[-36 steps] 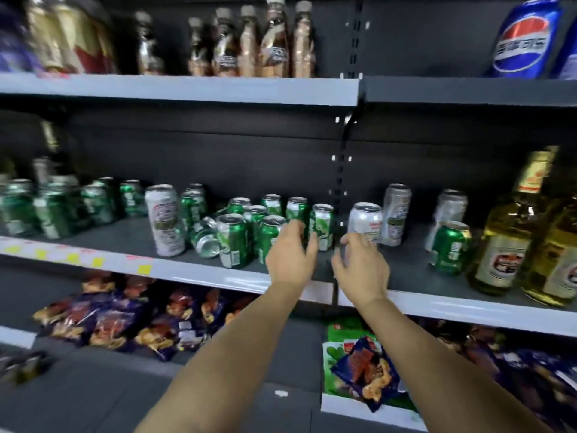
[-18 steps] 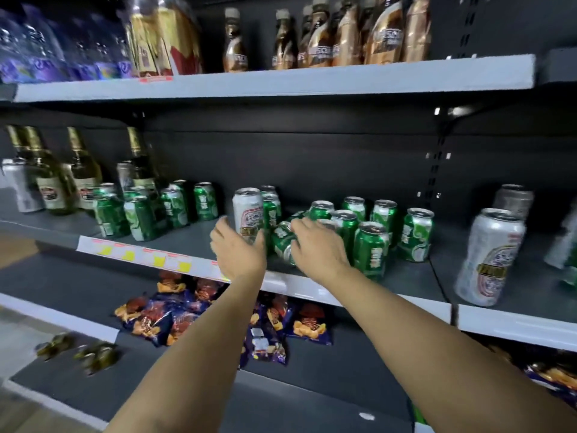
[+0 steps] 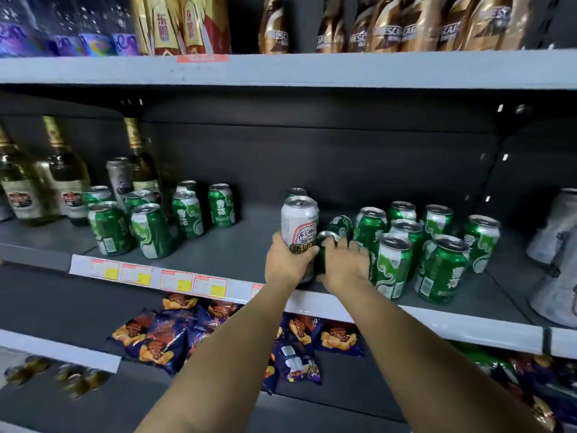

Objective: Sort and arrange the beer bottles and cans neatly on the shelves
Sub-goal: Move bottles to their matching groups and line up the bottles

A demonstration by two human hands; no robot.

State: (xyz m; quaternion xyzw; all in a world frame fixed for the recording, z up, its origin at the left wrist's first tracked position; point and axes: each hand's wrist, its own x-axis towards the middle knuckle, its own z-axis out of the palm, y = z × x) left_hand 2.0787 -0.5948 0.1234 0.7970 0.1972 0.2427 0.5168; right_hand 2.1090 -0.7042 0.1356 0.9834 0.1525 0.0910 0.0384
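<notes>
Left hand [image 3: 288, 260] wrapped round white beer can [image 3: 299, 228] at middle shelf [image 3: 218, 254] front, right hand [image 3: 343, 265] gripping toppled green can [image 3: 326, 245] beside it: best lifted straight, clear of 8 or so upright green cans [image 3: 393, 264] just right.

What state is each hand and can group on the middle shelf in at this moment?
Left hand: grips the white can.
White can: upright, held near the shelf front.
Right hand: grips a green can lying on its side.
Tipped can: on its side, top facing the camera.
Right green cans: upright, loosely clustered.
Left green cans: upright, uneven group.
Bottles: upright, far left.
</notes>
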